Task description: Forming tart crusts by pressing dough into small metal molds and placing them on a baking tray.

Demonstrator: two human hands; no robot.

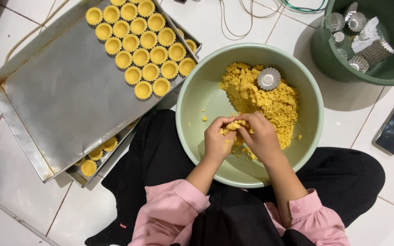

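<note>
Yellow dough lump (pixel 234 126), axis left-right

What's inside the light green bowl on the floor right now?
Crumbly yellow dough with a fluted metal tart mould on it. Both hands pinch a lump of dough. The dough hides part of the green bowl bottom.

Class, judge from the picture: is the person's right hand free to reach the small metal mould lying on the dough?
Probably yes: the metal mould lies uncovered on the dough, but the right hand and left hand are pinching dough.
</note>
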